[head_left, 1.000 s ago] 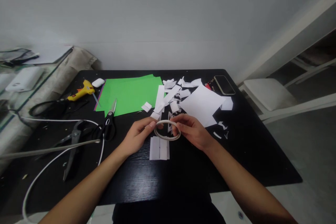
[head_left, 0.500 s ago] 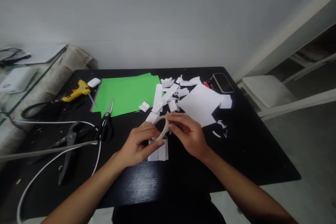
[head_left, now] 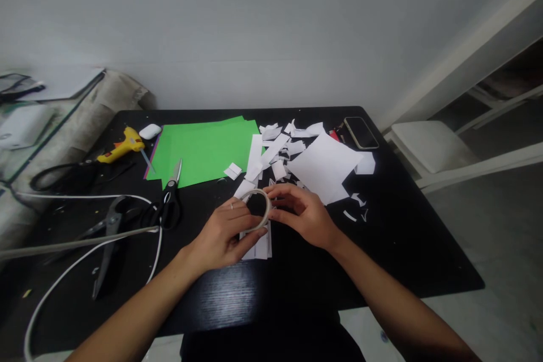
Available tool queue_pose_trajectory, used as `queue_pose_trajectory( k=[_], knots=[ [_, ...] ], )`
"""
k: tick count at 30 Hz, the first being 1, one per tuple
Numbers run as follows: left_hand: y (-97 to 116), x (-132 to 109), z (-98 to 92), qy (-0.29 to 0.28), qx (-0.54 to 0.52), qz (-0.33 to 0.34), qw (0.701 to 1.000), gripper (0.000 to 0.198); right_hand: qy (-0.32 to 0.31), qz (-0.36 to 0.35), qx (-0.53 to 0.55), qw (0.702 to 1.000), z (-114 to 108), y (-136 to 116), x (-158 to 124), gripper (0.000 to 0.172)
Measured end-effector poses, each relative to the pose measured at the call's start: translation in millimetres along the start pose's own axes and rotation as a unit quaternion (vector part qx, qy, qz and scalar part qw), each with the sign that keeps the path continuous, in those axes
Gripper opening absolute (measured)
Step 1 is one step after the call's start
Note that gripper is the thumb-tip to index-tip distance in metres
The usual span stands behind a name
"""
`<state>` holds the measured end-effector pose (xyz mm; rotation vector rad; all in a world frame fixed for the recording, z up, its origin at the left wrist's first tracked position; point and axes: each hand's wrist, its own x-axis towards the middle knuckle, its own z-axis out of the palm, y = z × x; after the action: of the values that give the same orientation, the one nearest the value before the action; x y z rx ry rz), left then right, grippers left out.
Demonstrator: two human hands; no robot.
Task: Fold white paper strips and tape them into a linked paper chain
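My left hand (head_left: 227, 232) grips a narrow whitish roll of tape (head_left: 268, 209) by its lower left side, fingers through the ring and thumb below. At the roll's right edge my right hand (head_left: 307, 215) has its fingers bent, with fingertips and thumb on the rim. Whether a loose tape end is between them is too small to see. Directly under the roll lie folded white paper pieces (head_left: 261, 249), partly covered by my left hand. Beyond both hands, white paper strips (head_left: 271, 150) and scraps are heaped.
Left are black-handled scissors (head_left: 172, 198), large metal shears (head_left: 111, 232), a white cable (head_left: 55, 288) and a yellow glue gun (head_left: 127, 144). Green sheets (head_left: 203, 147) lie at the back. Right of the scraps are a white sheet (head_left: 324, 164) and a phone (head_left: 360, 133).
The tape roll has turned so its opening faces me more. My right fingers have shifted slightly along its rim, and the view has moved a little.
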<state>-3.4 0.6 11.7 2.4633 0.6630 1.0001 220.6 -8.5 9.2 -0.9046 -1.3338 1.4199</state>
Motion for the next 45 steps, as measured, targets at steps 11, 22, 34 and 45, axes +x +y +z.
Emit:
queue_pose_trajectory(
  k=[11,22,34,45],
  knots=[
    [-0.7,-3.0,0.4,-0.019,0.009,-0.014,1.0,0.014,0.013,-0.003,-0.02,1.0,-2.3,1.8,0.4,0.029],
    [-0.9,-3.6,1.5,-0.023,-0.004,-0.007,1.0,0.006,0.03,-0.046,-0.087,0.995,-3.7,4.7,-0.7,0.022],
    [-0.9,-2.5,1.3,-0.019,-0.005,-0.006,1.0,0.01,0.03,-0.103,-0.125,0.986,-7.6,2.3,0.9,0.024],
    [-2.6,-4.2,2.7,-0.012,-0.001,-0.013,1.0,0.008,0.067,-0.124,-0.149,0.979,-3.0,6.0,-0.2,0.021]
  ],
)
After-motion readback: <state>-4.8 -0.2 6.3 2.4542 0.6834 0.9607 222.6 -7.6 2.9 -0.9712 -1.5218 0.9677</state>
